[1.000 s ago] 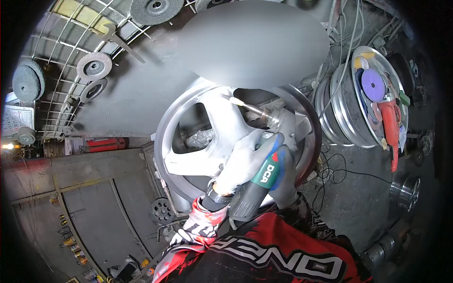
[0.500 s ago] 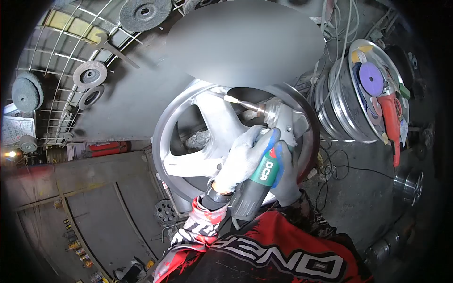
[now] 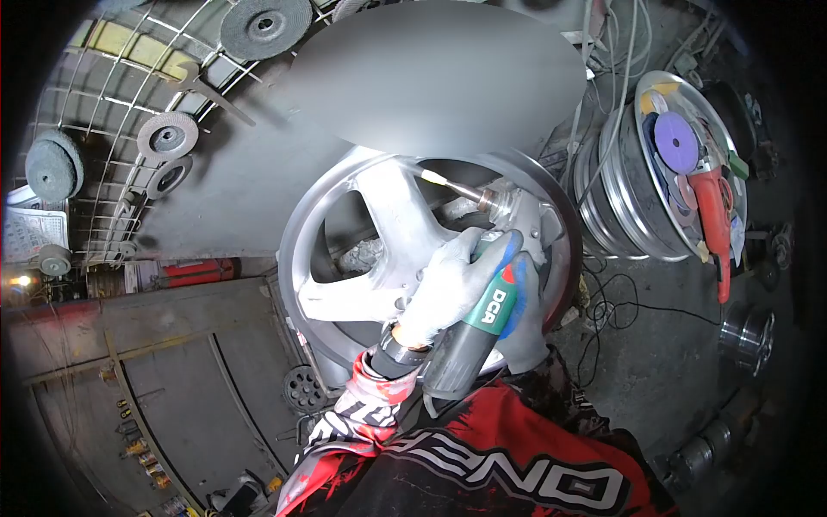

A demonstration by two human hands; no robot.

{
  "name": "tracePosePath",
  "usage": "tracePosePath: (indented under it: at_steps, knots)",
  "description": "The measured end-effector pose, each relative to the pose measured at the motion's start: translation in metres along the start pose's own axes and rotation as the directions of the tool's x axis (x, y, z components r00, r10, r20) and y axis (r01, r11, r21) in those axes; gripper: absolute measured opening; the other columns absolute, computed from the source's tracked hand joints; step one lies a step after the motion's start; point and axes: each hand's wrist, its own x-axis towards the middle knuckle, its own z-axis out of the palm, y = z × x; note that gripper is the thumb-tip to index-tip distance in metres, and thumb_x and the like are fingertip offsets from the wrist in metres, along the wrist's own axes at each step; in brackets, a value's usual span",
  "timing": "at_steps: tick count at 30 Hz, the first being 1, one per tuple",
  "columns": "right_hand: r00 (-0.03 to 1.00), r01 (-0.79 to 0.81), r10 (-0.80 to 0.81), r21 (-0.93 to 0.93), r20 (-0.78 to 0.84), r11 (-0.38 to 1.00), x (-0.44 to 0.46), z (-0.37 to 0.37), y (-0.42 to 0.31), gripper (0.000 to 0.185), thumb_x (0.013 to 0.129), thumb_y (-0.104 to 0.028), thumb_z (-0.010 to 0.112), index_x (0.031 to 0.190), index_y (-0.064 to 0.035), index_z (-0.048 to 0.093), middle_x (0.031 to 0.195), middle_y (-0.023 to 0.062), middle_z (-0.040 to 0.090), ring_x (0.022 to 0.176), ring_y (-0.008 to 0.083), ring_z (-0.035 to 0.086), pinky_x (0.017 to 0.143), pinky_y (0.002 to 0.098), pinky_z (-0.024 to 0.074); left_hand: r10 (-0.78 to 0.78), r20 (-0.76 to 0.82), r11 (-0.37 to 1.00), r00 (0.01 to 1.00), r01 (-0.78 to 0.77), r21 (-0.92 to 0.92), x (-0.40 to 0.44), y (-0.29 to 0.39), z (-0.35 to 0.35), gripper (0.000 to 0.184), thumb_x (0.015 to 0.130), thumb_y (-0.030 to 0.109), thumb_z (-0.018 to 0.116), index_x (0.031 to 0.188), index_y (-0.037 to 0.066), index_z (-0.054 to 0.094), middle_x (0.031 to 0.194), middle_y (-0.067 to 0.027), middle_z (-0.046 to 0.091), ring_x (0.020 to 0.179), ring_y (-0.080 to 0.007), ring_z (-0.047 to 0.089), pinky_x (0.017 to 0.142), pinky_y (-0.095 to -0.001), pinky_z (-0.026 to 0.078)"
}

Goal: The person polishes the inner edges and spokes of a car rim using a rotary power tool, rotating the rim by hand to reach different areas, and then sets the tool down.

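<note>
A silver spoked wheel rim (image 3: 392, 207) lies face up in front of me. Over its right side is a green and black DCA power tool (image 3: 491, 310), with a thin shaft and pale pointed tip (image 3: 434, 177) aimed up and left near the upper spokes. Whether the tip touches the metal is unclear. My left hand (image 3: 448, 289), in a whitish glove, wraps round the tool body from the left. On the right side of the same tool is my right hand (image 3: 525, 319), in a grey and blue glove, partly hidden behind it.
Stacked rims (image 3: 616, 189) stand at the right, bearing a purple disc (image 3: 677, 142) and a red grinder (image 3: 711, 215). Grinding discs (image 3: 168, 136) and an open-end wrench (image 3: 211, 90) hang on a wire rack at the upper left. A black cable (image 3: 655, 307) lies on the floor.
The tool's tip has shifted slightly right since half a second ago, together with both hands. Over the last second the view has also shifted a little. Both hands keep their grip.
</note>
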Motion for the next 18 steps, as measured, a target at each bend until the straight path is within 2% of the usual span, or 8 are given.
tracePosePath:
  at_steps: [1, 3, 7, 9, 11, 15, 17, 18]
  knots:
    - [0.999, 0.020, -0.024, -0.161, -0.023, 0.987, 0.003, -0.010, 0.010, 0.049, 0.111, -0.046, 0.052, 0.148, -0.0134, 0.048, 0.132, 0.0057, 0.060, 0.120, 0.0158, 0.062, 0.104, 0.0351, 0.0528, -0.001, 0.000, 1.000, 1.000, 0.001, 0.000, -0.001, -0.001, 0.000, 0.050, 0.102, 0.046, 0.065, 0.113, -0.002, 0.069, 0.094, -0.0271, 0.073, 0.094, -0.0436, 0.073, 0.081, -0.0480, 0.054]
    - [0.991, -0.136, 0.130, 0.199, 0.043, 0.970, -0.005, 0.015, -0.017, 0.046, 0.110, -0.044, 0.054, 0.144, -0.0135, 0.049, 0.127, 0.0057, 0.060, 0.116, 0.0153, 0.062, 0.101, 0.0356, 0.0538, 0.070, -0.033, 0.997, 0.997, -0.070, -0.011, -0.002, -0.006, 0.001, 0.048, 0.102, 0.045, 0.066, 0.110, -0.001, 0.069, 0.091, -0.0270, 0.071, 0.092, -0.0445, 0.073, 0.080, -0.0481, 0.054]
    - [0.993, 0.111, -0.113, -0.062, -0.024, 0.992, -0.009, 0.007, -0.012, 0.048, 0.108, -0.044, 0.059, 0.143, -0.0123, 0.049, 0.122, 0.0056, 0.060, 0.113, 0.0162, 0.063, 0.096, 0.0359, 0.0555, 0.089, -0.032, 0.996, 0.996, -0.090, -0.023, 0.002, -0.008, 0.005, 0.045, 0.101, 0.044, 0.066, 0.106, 0.000, 0.068, 0.088, -0.0266, 0.070, 0.089, -0.0450, 0.072, 0.078, -0.0476, 0.053]
    - [0.967, 0.254, -0.253, -0.203, 0.029, 0.946, -0.006, 0.001, -0.014, 0.049, 0.107, -0.043, 0.062, 0.143, -0.0114, 0.049, 0.121, 0.0057, 0.060, 0.111, 0.0165, 0.064, 0.095, 0.0352, 0.0560, 0.020, 0.070, 0.998, 0.997, -0.024, 0.056, 0.000, -0.001, 0.001, 0.037, 0.107, 0.035, 0.056, 0.106, 0.000, 0.065, 0.100, -0.0218, 0.066, 0.093, -0.0302, 0.066, 0.083, -0.0404, 0.049]
    - [0.531, 0.710, -0.619, -0.702, 0.579, -0.047, 0.002, 0.001, -0.018, 0.049, 0.103, -0.027, 0.070, 0.143, -0.0077, 0.050, 0.121, 0.0063, 0.061, 0.106, 0.0160, 0.066, 0.091, 0.0334, 0.0571, 0.087, 0.071, 0.995, 0.994, -0.090, 0.049, -0.003, -0.011, -0.004, 0.032, 0.107, 0.029, 0.055, 0.112, -0.001, 0.066, 0.108, -0.0222, 0.066, 0.098, -0.0306, 0.066, 0.086, -0.0401, 0.050]
    - [0.838, 0.495, -0.465, -0.755, 0.284, 0.430, -0.013, 0.052, -0.037, 0.052, 0.094, -0.009, 0.073, 0.142, -0.0042, 0.052, 0.121, 0.0079, 0.063, 0.104, 0.0157, 0.066, 0.090, 0.0335, 0.0576, 0.336, -0.135, 0.915, 0.932, -0.357, -0.186, -0.017, -0.018, -0.010, 0.032, 0.106, 0.031, 0.060, 0.105, -0.001, 0.064, 0.095, -0.0235, 0.067, 0.089, -0.0380, 0.066, 0.077, -0.0439, 0.050]
    - [0.901, 0.400, -0.406, -0.657, 0.153, 0.640, -0.013, 0.069, -0.041, 0.054, 0.090, -0.002, 0.072, 0.140, -0.0021, 0.053, 0.122, 0.0090, 0.065, 0.105, 0.0155, 0.066, 0.090, 0.0334, 0.0577, 0.557, -0.199, 0.824, 0.807, -0.566, 0.011, -0.017, -0.041, -0.013, 0.026, 0.102, 0.022, 0.061, 0.110, -0.003, 0.065, 0.109, -0.0240, 0.066, 0.097, -0.0367, 0.066, 0.079, -0.0451, 0.050]
    - [0.991, 0.088, -0.118, -0.368, -0.058, 0.926, -0.015, 0.084, -0.055, 0.056, 0.089, -0.003, 0.073, 0.141, -0.0021, 0.052, 0.124, 0.0094, 0.065, 0.105, 0.0154, 0.066, 0.091, 0.0322, 0.0573, 0.702, -0.250, 0.712, 0.666, -0.665, 0.226, -0.012, -0.057, -0.010, 0.026, 0.099, 0.018, 0.062, 0.115, -0.003, 0.065, 0.113, -0.0240, 0.065, 0.100, -0.0384, 0.066, 0.081, -0.0460, 0.051]
